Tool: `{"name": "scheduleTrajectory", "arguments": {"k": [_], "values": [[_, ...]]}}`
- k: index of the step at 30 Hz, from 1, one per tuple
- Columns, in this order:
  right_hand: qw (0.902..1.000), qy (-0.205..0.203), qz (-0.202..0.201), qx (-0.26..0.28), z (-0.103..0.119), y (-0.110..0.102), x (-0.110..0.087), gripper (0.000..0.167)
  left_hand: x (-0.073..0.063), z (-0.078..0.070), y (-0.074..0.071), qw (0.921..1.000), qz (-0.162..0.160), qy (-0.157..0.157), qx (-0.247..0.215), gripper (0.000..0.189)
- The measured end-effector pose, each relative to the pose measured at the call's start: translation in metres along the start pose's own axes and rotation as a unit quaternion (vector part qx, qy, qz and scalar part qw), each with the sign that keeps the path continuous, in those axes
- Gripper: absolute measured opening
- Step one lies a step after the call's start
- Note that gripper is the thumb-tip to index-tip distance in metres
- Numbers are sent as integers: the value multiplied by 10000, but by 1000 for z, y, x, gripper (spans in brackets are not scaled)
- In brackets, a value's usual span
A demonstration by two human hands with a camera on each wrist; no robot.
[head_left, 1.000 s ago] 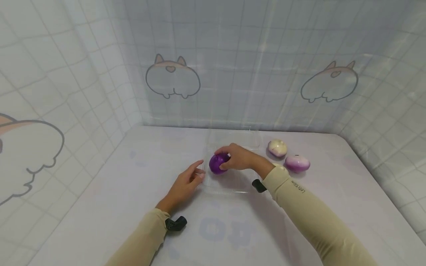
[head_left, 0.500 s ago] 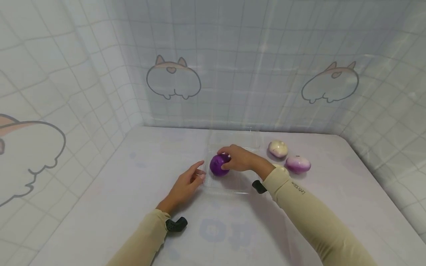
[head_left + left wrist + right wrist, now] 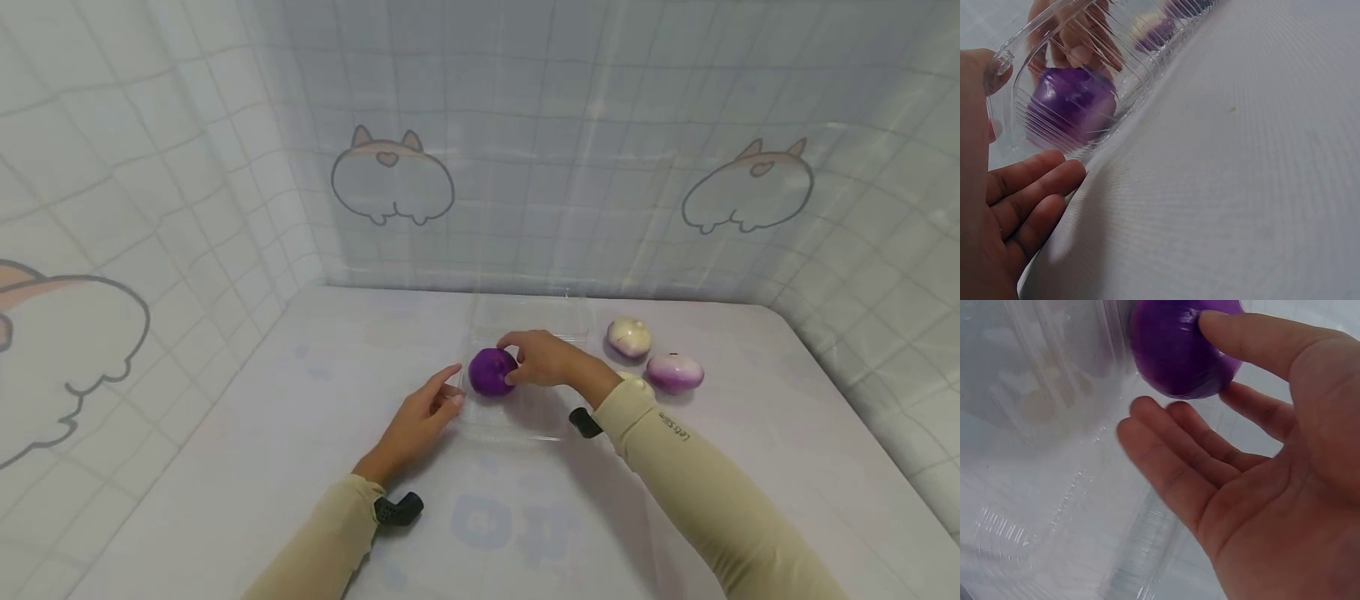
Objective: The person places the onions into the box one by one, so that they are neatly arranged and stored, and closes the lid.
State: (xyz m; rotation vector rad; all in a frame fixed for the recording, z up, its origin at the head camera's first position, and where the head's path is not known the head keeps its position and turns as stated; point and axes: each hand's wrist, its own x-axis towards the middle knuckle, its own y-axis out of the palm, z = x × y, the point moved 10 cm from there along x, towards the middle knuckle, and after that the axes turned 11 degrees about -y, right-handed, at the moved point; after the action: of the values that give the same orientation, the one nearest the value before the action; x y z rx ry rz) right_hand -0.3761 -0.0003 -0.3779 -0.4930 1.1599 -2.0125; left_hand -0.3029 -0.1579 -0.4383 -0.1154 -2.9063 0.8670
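white tabletop [image 3: 300, 400]: a right hand [image 3: 546, 358] pinches a round purple vegetable [image 3: 489, 372] inside a clear plastic clamshell [image 3: 495, 414]; a left hand [image 3: 416, 417], fingers loosely extended, is at its side.

1. Left sleeve [image 3: 318, 537]: tan, long, close-fitting, wrinkled at cuff.
2. Right sleeve [image 3: 705, 492]: same tan, creased; small dark lettering [image 3: 673, 426] near cuff, looks like "LetsSlim".
3. Left wrist gadget [image 3: 399, 509]: black, bent, rounded end, dotted base.
4. Right wrist gadget [image 3: 585, 422]: black, stubby, partly hidden.
5. Left hand [image 3: 414, 421], right hand [image 3: 547, 359]: bare.
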Motion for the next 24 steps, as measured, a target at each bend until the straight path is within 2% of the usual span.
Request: {"name": "scheduleTrajectory", "arguments": {"k": [5,17,24], "values": [[9999,95,33,128,-4,2,0,61,0,2,0,9999,8,-111,13,53],[9997,195,43,106,-8,2,-2,65,0,4,0,9999,-33,-129,-5,53],[9997,134,-87,197,-7,-6,-14,64,-1,3,0,9999,-69,-83,-51,53]]}}
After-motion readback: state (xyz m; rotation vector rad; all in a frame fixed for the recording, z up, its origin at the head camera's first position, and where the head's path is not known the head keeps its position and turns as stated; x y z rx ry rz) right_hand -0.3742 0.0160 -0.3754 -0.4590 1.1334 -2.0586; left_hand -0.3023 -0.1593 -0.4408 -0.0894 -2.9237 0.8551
